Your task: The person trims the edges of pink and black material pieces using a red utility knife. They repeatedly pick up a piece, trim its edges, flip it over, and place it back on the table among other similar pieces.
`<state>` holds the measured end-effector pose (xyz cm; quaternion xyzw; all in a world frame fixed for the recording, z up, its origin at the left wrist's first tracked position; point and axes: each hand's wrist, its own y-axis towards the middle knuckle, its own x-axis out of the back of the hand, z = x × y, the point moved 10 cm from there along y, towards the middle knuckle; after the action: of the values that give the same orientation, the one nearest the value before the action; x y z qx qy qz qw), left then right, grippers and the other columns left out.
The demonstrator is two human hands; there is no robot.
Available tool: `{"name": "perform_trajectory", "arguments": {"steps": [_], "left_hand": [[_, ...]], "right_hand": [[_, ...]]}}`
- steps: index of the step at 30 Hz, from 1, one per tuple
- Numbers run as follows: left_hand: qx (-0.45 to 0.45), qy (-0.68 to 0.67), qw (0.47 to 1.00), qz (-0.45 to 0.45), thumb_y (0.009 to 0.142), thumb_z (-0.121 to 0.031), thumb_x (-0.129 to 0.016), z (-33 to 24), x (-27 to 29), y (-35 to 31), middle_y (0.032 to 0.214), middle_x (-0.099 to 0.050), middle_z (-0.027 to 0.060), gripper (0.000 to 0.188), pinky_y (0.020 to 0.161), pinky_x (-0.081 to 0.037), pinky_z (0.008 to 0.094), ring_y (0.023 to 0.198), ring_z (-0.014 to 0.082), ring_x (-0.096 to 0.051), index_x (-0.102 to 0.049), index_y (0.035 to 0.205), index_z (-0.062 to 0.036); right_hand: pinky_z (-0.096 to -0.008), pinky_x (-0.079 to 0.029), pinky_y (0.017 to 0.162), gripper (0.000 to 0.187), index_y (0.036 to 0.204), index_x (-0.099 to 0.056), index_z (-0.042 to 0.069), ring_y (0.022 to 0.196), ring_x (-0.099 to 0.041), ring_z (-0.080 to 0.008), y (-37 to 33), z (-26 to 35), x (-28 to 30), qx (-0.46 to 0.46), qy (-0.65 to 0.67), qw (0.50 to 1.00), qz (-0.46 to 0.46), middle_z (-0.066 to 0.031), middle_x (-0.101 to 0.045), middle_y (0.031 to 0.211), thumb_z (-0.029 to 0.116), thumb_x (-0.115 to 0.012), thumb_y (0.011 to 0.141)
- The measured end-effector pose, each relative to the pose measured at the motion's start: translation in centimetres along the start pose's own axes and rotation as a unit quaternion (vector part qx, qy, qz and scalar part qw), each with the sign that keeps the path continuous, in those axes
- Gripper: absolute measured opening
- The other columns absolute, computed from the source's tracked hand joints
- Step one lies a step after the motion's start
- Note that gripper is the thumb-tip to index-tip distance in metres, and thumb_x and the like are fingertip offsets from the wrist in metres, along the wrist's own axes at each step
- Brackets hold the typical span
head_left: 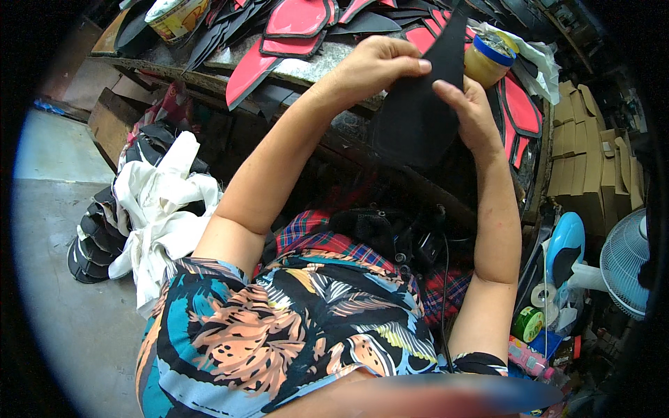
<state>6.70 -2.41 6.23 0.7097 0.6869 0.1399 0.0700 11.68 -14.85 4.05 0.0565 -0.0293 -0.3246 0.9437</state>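
Observation:
A flat, dark black piece with a rounded lower end and a narrow upper end (412,129) is held up over the near edge of the workbench. My left hand (382,64) pinches its left edge, thumb on top and fingers behind. Across from it, my right hand (475,115) grips the right edge, its thumb lying on the face of the piece. Fingers behind the piece are partly hidden. Red pieces with black borders (296,19) lie on the bench beyond my left hand, and another red piece (521,108) lies to the right of my right hand.
A yellow jar with a blue rim (491,59) stands close to my right hand. A printed tub (178,19) sits at the bench's far left. White cloth (167,198) and black bundled pieces (97,237) are at left. Cardboard pieces (592,150) and a fan (627,254) stand at right.

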Motion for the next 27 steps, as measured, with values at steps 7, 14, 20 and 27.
{"name": "perform_trajectory", "arguments": {"steps": [7,14,20,27], "left_hand": [[-0.011,-0.179,0.967,-0.180,0.100,-0.027,-0.064,1.4,3.8,-0.7,0.087,-0.066,-0.0054,0.018,0.076,-0.049,0.0228,0.076,0.0035,-0.059,-0.071,0.096,-0.0101],[-0.048,0.017,0.956,-0.289,0.092,-0.018,-0.073,0.0,6.0,-3.2,0.093,-0.067,0.0058,0.028,0.071,-0.050,0.0275,0.076,0.0106,-0.060,-0.065,0.110,0.0010],[-0.270,0.525,0.736,-0.332,0.085,-0.013,-0.070,-9.9,2.5,-6.5,0.124,-0.060,0.0150,0.044,0.109,-0.038,0.0467,0.124,0.0302,-0.053,-0.059,0.127,-0.0062],[-0.201,0.472,0.850,-0.122,0.087,-0.020,-0.073,-7.3,-0.8,-4.5,0.096,-0.072,0.0087,0.021,0.084,-0.053,0.0377,0.089,0.0260,-0.070,-0.071,0.104,-0.0085]], "right_hand": [[-0.0303,-0.046,0.101,0.068,0.137,-0.050,-0.009,0.112,-0.062,-0.0174,0.1,0.7,0.8,0.019,0.086,0.996,-0.019,-0.0119,-0.063,0.126,0.037,-0.071,0.092],[-0.0289,-0.049,0.099,0.079,0.141,-0.042,-0.015,0.110,-0.062,-0.0161,-0.2,0.2,0.8,-0.032,-0.006,0.998,-0.054,-0.0152,-0.062,0.125,0.011,-0.083,0.079],[-0.0272,-0.051,0.092,0.065,0.131,-0.056,-0.011,0.102,-0.064,-0.0128,-0.5,0.4,0.0,-0.026,-0.071,0.997,0.001,-0.0102,-0.067,0.114,0.014,-0.084,0.078],[-0.0257,-0.052,0.088,0.046,0.122,-0.066,-0.003,0.094,-0.065,-0.0093,-0.7,0.7,-0.4,-0.015,-0.075,0.996,0.039,-0.0031,-0.071,0.104,0.014,-0.081,0.082]]}}
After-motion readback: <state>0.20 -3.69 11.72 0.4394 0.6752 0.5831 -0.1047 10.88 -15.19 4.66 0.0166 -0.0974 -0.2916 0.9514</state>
